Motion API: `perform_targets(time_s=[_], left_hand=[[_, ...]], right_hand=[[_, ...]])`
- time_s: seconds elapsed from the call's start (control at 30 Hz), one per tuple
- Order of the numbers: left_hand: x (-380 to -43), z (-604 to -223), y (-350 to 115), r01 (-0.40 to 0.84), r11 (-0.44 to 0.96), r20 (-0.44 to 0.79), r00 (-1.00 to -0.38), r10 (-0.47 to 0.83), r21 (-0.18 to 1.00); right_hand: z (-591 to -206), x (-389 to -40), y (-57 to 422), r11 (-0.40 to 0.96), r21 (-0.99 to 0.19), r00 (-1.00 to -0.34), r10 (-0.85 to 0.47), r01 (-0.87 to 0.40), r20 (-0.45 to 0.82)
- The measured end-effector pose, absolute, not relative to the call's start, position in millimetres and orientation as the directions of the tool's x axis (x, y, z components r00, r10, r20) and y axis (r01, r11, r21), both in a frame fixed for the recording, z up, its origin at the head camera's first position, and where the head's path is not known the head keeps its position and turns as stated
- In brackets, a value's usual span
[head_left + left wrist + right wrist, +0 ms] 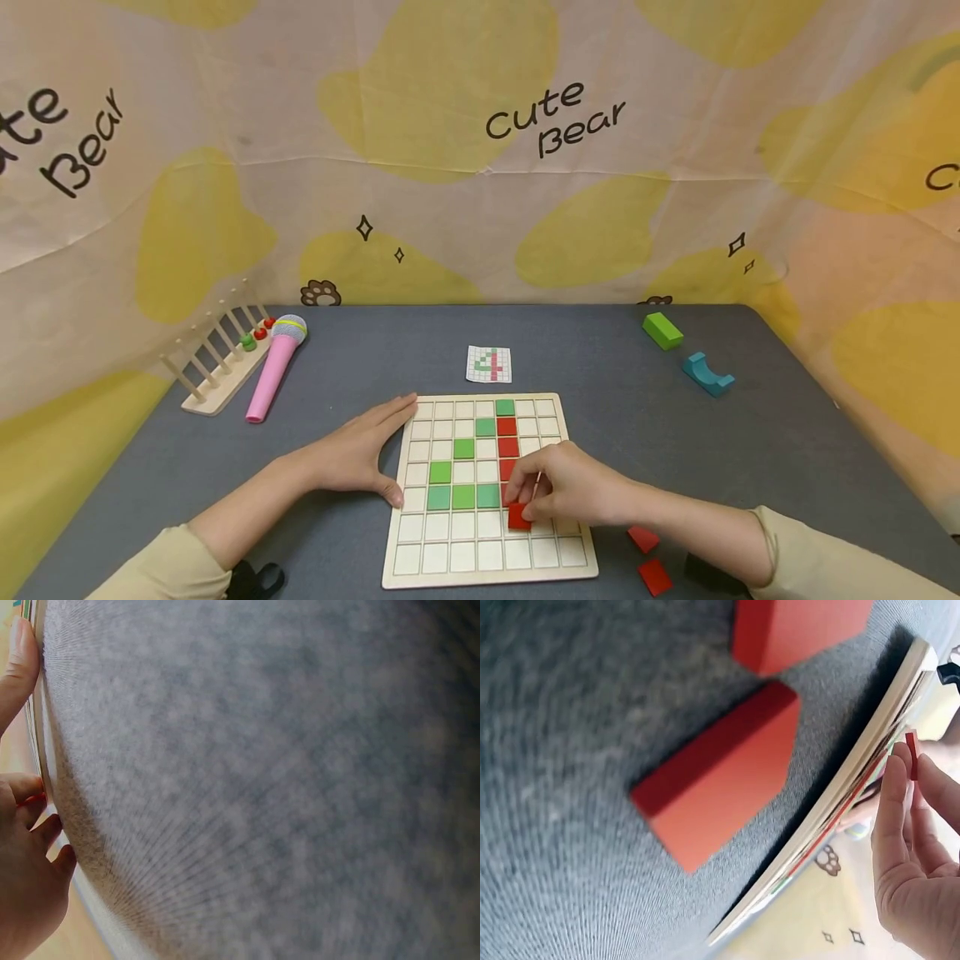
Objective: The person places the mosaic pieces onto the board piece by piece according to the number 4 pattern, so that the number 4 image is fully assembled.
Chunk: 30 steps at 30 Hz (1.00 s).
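A wooden grid board (491, 577) lies flat on the dark table. Green square tiles (440, 472) and a column of red tiles (507, 447) fill some of its cells. My left hand (352, 457) rests along the board's left edge, fingers extended, thumb at the side. Between thumb and fingers, my right hand (573, 483) pinches a red tile (518, 517) over the cell below the red column; whether it touches the board is unclear. In the right wrist view the pinched tile (912, 756) appears edge-on. Two loose red tiles (643, 539) lie right of the board.
Behind the board lies a small pattern card (489, 365) with a coloured 4. To the left are a pink toy microphone (273, 375) and a wooden peg rack (217, 390). A green block (663, 331) and a blue arch block (707, 375) sit at the back right.
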State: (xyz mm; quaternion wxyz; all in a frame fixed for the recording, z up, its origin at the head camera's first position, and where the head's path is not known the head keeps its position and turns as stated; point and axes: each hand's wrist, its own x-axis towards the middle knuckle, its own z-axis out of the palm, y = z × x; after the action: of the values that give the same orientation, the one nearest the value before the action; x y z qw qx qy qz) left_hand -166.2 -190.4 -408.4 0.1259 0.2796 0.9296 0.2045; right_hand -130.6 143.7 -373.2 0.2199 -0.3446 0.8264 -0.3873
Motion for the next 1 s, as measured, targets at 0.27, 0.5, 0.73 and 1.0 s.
perform_targets(time_s=[0.27, 0.5, 0.73, 1.0], left_hand=[[-165, -407, -191, 0.474, 0.761, -0.115, -0.812, 0.572, 0.443], [-165, -407, -191, 0.465, 0.764, -0.126, -0.813, 0.568, 0.447], [-164, -406, -192, 0.484, 0.755, -0.1, -0.81, 0.578, 0.442], [-165, -406, -192, 0.485, 0.755, -0.102, -0.809, 0.579, 0.44]], right_hand=[[-376, -128, 139, 0.467, -0.774, -0.669, -0.739, -0.428, -0.077], [-376, -125, 136, 0.5, -0.739, -0.684, -0.726, -0.452, -0.073], [-376, -125, 134, 0.528, -0.697, -0.695, -0.716, -0.486, -0.058], [-375, -126, 133, 0.557, -0.649, -0.699, -0.713, -0.517, -0.055]])
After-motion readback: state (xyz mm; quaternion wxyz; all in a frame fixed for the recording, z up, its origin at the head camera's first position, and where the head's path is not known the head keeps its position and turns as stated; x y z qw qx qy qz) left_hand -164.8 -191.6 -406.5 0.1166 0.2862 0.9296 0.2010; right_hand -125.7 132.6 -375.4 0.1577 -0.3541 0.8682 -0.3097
